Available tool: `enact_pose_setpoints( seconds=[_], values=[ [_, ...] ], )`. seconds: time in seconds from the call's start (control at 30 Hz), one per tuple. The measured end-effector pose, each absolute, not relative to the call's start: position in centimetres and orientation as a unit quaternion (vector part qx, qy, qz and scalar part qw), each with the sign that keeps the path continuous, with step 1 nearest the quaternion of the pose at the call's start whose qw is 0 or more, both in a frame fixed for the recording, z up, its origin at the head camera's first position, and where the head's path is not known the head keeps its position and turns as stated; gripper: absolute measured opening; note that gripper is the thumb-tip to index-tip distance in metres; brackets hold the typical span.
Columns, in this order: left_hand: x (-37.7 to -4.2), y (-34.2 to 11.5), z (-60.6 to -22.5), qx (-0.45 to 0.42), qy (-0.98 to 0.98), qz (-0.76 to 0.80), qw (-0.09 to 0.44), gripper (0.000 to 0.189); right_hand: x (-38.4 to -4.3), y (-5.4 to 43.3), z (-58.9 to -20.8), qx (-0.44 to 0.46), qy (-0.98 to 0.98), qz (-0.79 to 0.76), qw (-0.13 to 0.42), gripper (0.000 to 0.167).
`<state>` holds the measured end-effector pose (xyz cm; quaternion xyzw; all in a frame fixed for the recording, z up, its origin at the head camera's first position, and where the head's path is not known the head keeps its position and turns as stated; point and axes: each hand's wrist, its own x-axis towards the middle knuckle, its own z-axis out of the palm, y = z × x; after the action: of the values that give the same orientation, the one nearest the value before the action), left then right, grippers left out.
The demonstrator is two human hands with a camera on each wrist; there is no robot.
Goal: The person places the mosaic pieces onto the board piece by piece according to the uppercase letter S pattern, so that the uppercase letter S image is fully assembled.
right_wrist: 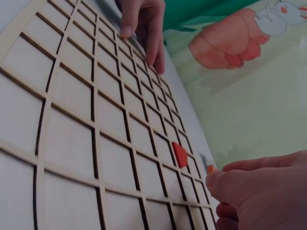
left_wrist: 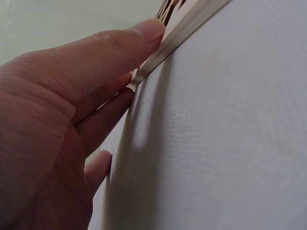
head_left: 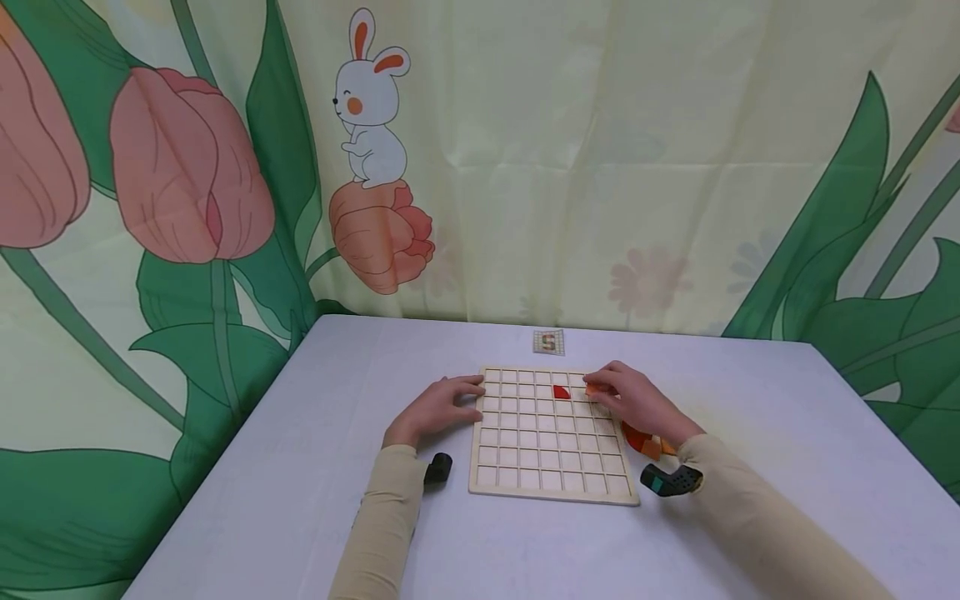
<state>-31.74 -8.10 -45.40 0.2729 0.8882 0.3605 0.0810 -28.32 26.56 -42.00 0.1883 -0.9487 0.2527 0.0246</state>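
A wooden grid board point(head_left: 553, 497) with square cells lies on the white table. My left hand point(head_left: 438, 406) is at its left side, the thumb and fingertips against the wooden edge point(left_wrist: 175, 45) in the left wrist view. A red quarter-round piece point(head_left: 561, 392) sits in a cell in the upper right part of the board. Over the board's upper right corner, my right hand point(head_left: 637, 400) pinches a small orange piece point(right_wrist: 211, 168) between thumb and forefinger. Most of that piece is hidden by the fingers.
Several red and orange pieces point(head_left: 643, 443) lie right of the board, partly under the right wrist. Behind the board is a small patterned card point(head_left: 548, 342). A curtain point(head_left: 525, 208) printed with tulips and a rabbit hangs at the table's far edge.
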Motion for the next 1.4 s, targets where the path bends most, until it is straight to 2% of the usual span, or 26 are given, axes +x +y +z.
enact_pose_setpoints(
  seconds=[0.33, 0.67, 1.4],
  values=[
    [-31.6, -8.1, -45.2, 0.274, 0.889, 0.358, 0.081, 0.044, -29.6, 22.8, -42.2, 0.248, -0.940, 0.234, 0.015, 0.031],
    [-31.5, -8.1, -45.2, 0.277, 0.893, 0.348, 0.076, 0.045, -30.6, 21.5, -43.0, 0.293, -0.928, 0.225, 0.046, 0.025],
    [-31.5, -8.3, -45.1, 0.279, 0.888, 0.356, 0.083, 0.044, -30.9, 20.7, -43.3, 0.269, -0.937, 0.219, 0.053, 0.019]
  ],
)
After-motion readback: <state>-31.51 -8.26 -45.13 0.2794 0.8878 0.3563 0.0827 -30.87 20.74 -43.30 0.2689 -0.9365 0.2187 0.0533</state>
